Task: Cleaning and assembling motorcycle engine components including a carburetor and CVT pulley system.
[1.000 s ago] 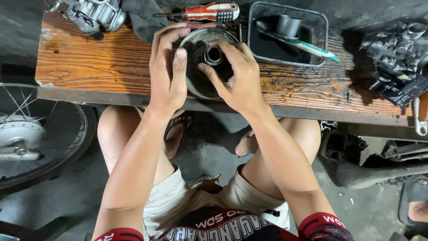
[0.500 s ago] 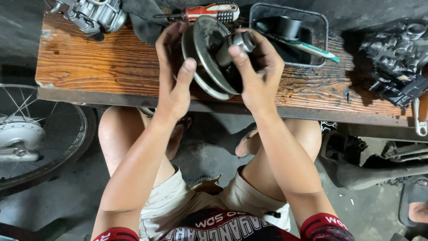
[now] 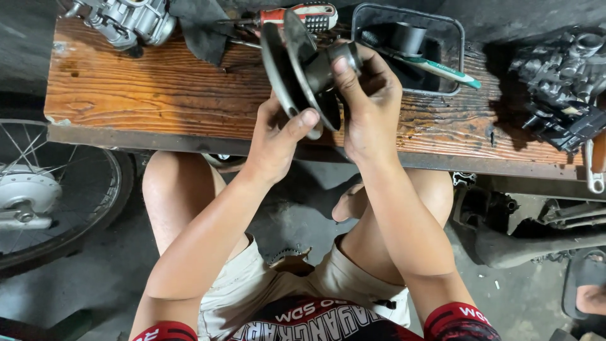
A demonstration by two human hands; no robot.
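Grey metal, the pulley [image 3: 297, 69] stood on edge above the wooden bench [image 3: 158, 88], between my hands. My left hand [image 3: 278, 136] gripped its near rim to steady it; my right hand [image 3: 363, 104] clasped the hub [image 3: 334, 63], thumb over the end, keeping it upright.

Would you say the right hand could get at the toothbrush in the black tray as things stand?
Probably not at once: the right hand grips the hub of the metal pulley. The toothbrush lies just beyond it, uncovered, in the black tray.
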